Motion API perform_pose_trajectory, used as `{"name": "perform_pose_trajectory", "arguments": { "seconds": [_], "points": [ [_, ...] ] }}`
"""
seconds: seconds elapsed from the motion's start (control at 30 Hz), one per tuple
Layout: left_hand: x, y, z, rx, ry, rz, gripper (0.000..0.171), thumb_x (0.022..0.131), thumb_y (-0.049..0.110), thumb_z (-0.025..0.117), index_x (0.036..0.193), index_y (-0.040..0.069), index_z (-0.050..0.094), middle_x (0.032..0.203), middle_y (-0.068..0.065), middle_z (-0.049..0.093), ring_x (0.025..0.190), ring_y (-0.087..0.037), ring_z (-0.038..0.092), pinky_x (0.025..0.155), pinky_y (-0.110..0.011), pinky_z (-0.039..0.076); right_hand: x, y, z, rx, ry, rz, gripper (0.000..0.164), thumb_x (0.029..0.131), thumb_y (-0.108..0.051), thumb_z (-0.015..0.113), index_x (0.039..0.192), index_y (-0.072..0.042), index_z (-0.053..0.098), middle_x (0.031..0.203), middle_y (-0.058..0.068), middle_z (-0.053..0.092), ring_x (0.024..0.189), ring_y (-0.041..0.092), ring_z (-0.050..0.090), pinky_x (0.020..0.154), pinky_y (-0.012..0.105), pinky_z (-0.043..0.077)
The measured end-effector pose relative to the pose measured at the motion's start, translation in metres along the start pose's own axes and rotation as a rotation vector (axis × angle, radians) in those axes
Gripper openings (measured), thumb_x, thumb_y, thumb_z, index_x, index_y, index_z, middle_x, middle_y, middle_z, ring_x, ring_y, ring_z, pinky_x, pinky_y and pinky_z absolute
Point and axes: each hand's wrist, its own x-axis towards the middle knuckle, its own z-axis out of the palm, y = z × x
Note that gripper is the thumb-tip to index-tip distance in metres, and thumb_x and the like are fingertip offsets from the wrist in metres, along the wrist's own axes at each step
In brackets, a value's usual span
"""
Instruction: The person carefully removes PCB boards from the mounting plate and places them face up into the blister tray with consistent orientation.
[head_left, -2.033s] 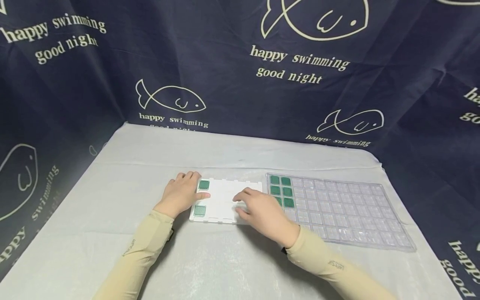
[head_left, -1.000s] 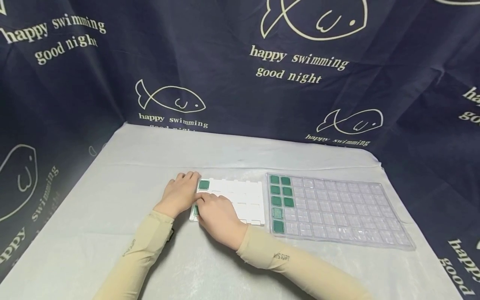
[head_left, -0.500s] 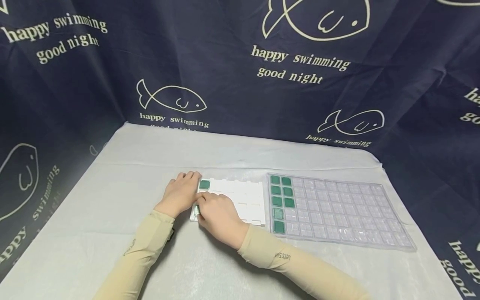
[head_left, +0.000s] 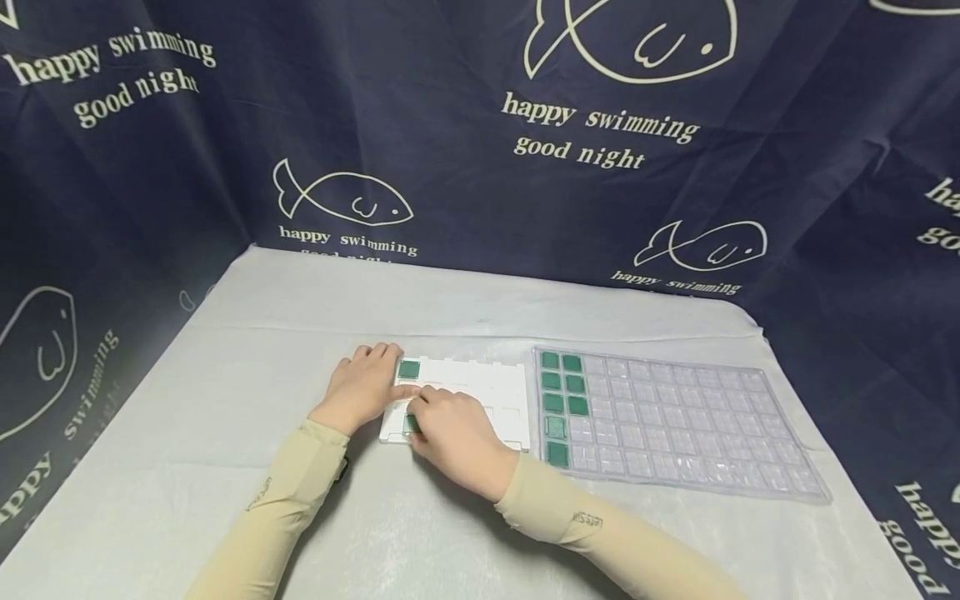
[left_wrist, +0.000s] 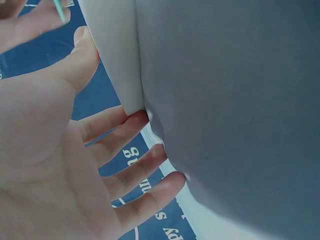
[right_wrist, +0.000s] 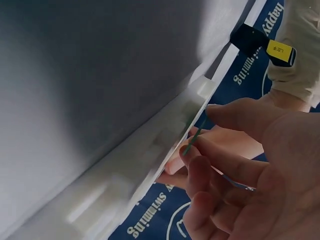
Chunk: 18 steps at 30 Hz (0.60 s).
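My right hand (head_left: pixel 461 437) pinches a thin green square chip (head_left: pixel 411 423) between thumb and fingertips, over the lower left of the white tray (head_left: pixel 465 375). In the right wrist view the chip (right_wrist: pixel 194 140) appears edge-on, tilted, close to the tray's rim. My left hand (head_left: pixel 358 387) rests at the tray's left edge. Its thumb reaches over the tray and its fingers extend along the side. From the left wrist view, two fingertips (left_wrist: pixel 137 120) touch the tray's corner and others meet the table surface. Another green chip (head_left: pixel 408 369) lies in the tray's upper left pocket.
Right of the white tray lies a clear plastic tray (head_left: pixel 697 417) divided into many small pockets. Several green chips (head_left: pixel 551 382) fill pockets at its left end. A pale cloth (head_left: pixel 450 533) covers the table, and a dark blue printed curtain (head_left: pixel 465 125) hangs around it.
My right hand went from the white tray's middle to its lower left chip, took hold of it, and has shifted slightly right with it. The left hand has stayed put.
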Motion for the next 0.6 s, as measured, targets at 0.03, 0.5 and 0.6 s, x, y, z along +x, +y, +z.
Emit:
{"name": "perform_pose_trajectory", "arguments": {
  "seconds": [0.03,0.5,0.6],
  "points": [
    [0.000,0.000,0.000,-0.001,0.001,0.001,0.065,0.092,0.050,0.069,0.135,0.004,0.053,0.136,-0.016,0.061,0.123,-0.041,0.055,0.097,-0.058,0.050,-0.002,0.002,-0.001,0.014,-0.007,0.005,0.020,0.088,-0.034,0.077,0.096,-0.016,0.072,0.087,-0.005,0.065,0.073,0.010,0.064,0.057,0.025,0.051],
    [0.001,0.001,0.000,0.001,-0.010,-0.002,0.065,0.092,0.053,0.068,0.135,0.005,0.054,0.137,-0.017,0.060,0.126,-0.042,0.054,0.101,-0.062,0.048,-0.027,0.030,-0.003,0.137,0.009,0.088,0.014,0.086,-0.022,0.078,0.098,-0.014,0.074,0.087,-0.003,0.065,0.070,0.011,0.061,0.057,0.026,0.051],
    [0.001,0.001,0.000,-0.005,-0.013,-0.004,0.066,0.092,0.052,0.068,0.136,0.005,0.053,0.138,-0.017,0.059,0.126,-0.042,0.054,0.102,-0.062,0.047,-0.032,0.035,-0.003,0.154,0.003,0.111,0.016,0.086,-0.021,0.078,0.099,-0.014,0.074,0.088,-0.003,0.066,0.071,0.011,0.061,0.057,0.027,0.051]
  ]
}}
